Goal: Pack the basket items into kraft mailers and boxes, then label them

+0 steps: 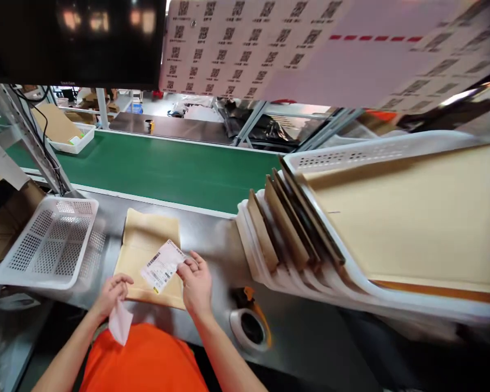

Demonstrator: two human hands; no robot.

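Note:
A brown padded envelope lies flat on the metal bench in front of me. Over it, my right hand pinches the right edge of a white printed shipping label, which is tilted above the envelope. My left hand is closed near the envelope's lower left corner, and a small white piece of paper hangs from it. Whether the label touches the envelope cannot be made out.
On the left sits an empty white perforated basket. At right, stacked white trays hold brown envelopes. A tape dispenser lies near the front edge. Behind the bench runs a green conveyor; a monitor hangs above.

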